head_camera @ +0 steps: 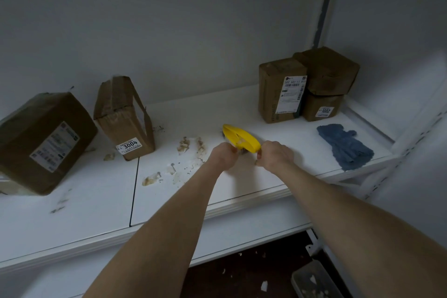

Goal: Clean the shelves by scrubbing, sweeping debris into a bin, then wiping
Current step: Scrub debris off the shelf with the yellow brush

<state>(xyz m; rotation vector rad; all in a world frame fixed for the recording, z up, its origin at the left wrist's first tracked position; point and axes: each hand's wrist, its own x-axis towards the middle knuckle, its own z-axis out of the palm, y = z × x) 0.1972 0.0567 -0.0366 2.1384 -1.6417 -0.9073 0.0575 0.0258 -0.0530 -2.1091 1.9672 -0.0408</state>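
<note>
Brush: one yellow scrub brush (242, 137) is on the white shelf (242, 191), right of the middle, with its bristles facing down.
Long axis: it runs diagonally, the far end pointing back and to the left, the near end pointing forward and to the right.
Left hand: the left hand (223, 155) holds the brush's near left side. Its fingers curl under and are hidden behind the back of the hand.
Right hand: the right hand (275, 155) pinches the brush's near right tip between thumb and curled fingers.
Debris: about six pale brownish patches of debris (183, 145) are scattered on the shelf left of the brush, among dark specks.
Cloth: one crumpled blue cloth (346, 146) lies near the shelf's right edge, well apart from the brush.
Boxes: there are five cardboard boxes. A large tilted box (46, 143) and a torn box marked 3004 (123, 118) are on the left. On the right, a labelled box (281, 91) stands beside a stack of two boxes (325, 87), the lower one marked 1002.
Hard to make out: the small print on the labels is unreadable. The large box is cut off at the left edge.
Below: a grey container (312, 280) holding pale scraps sits on the dark floor, cut off at the bottom edge.
</note>
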